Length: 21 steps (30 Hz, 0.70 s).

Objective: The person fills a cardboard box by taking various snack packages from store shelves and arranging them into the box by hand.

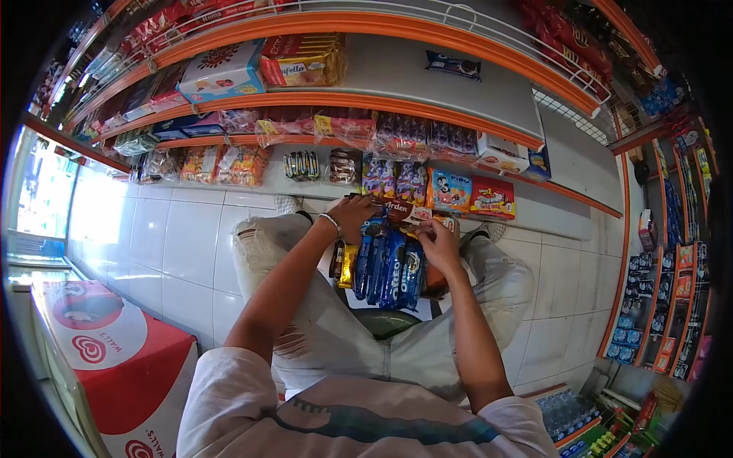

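Between my knees stands a group of blue Oreo packs (391, 269), with a yellow pack (347, 265) at their left. A dark red Arden pack (399, 211) lies across the far end of the blue packs. At its left end is my left hand (354, 217), wearing a bracelet, its fingers bent over the pack tops; what they hold is hidden. My right hand (438, 243) is closed on the right end of the Arden pack. An orange-brown pack (435, 281) sits right of the blue ones, partly hidden.
Ahead, orange-edged shelves (427, 107) hold snack boxes and bags, with a lone blue pack (453, 66) on the upper one. A red and white freezer (114, 343) stands at the left. More racks (664, 305) line the right. Tiled floor (164, 237) surrounds my legs.
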### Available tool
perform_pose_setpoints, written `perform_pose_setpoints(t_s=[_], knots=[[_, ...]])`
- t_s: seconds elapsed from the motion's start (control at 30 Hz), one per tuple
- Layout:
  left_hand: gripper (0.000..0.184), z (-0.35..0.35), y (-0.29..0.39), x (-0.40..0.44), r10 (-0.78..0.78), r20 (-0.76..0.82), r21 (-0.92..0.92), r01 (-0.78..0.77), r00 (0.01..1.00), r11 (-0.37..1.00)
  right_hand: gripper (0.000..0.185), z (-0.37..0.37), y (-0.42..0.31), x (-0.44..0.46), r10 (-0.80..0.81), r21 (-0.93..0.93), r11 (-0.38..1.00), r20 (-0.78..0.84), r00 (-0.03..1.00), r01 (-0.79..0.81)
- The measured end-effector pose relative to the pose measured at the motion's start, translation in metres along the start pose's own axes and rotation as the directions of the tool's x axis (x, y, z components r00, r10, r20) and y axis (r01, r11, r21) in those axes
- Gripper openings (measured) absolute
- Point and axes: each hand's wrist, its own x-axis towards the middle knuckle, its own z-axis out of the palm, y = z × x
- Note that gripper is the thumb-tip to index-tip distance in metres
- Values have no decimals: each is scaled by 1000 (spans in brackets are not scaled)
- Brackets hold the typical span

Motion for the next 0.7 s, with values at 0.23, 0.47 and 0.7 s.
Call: perform_pose_setpoints(t_s=[0.23,0.47,0.7], knots=[[79,-2,-4,0,37,-107,-167,-55,994,984,21,0,-1,-2,-14,16,1000,-12,1000,14],[80,-4,-6,4,2,-121,-170,-23,993,985,22,-6,-5,-3,20,27,999,-1,1000,-20],[82,5,-15,9,-21,-186,-181,-13,982,983,21,-5,1,-1,38,28,999,16,999,-38]])
